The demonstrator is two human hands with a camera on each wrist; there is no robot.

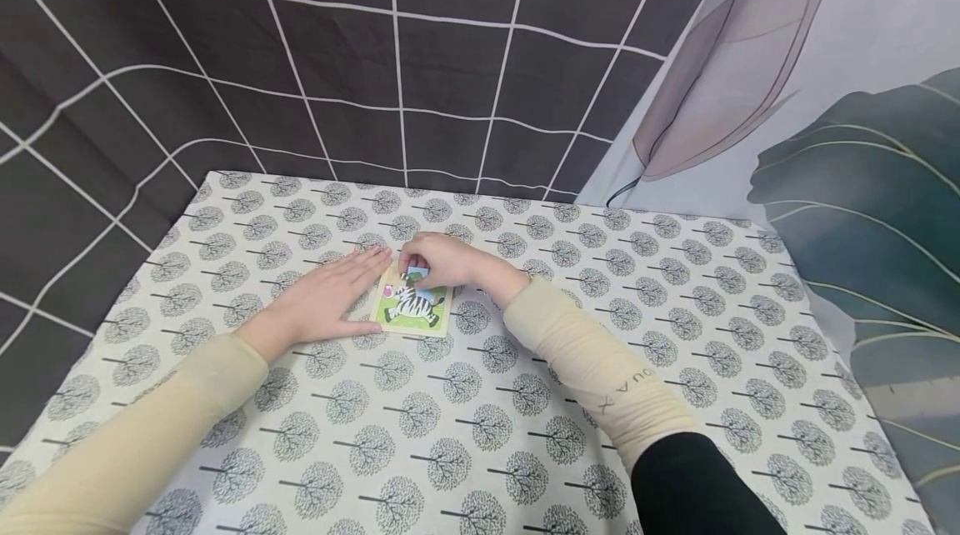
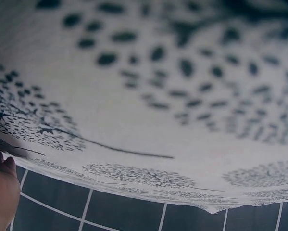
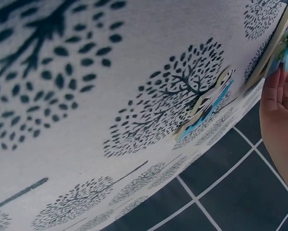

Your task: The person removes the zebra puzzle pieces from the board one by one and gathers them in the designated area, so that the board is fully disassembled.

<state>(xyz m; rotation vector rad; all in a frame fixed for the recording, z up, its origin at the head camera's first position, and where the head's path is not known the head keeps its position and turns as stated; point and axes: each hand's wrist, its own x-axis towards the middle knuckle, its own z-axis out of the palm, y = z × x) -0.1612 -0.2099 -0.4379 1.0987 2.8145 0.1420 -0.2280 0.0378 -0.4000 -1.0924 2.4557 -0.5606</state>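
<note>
A small square puzzle board (image 1: 416,322) with a zebra on green grass lies on the cloth-covered table. My left hand (image 1: 327,295) lies flat along its left side, fingers and thumb spread, with the fingertips near the upper corner and the thumb by the lower one. Over the board's top part, my right hand (image 1: 442,260) pinches a blue and green puzzle piece (image 3: 287,61) between thumb and fingers. Part of the picture is hidden beneath that hand. In the right wrist view, a loose striped and blue puzzle piece (image 3: 206,107) lies on the cloth beside the board.
A white tablecloth (image 1: 465,435) printed with trees covers the table. Behind it hangs a dark curtain (image 1: 322,60) with a white grid. A pale curtain (image 1: 862,35) with large leaves hangs on the right.
</note>
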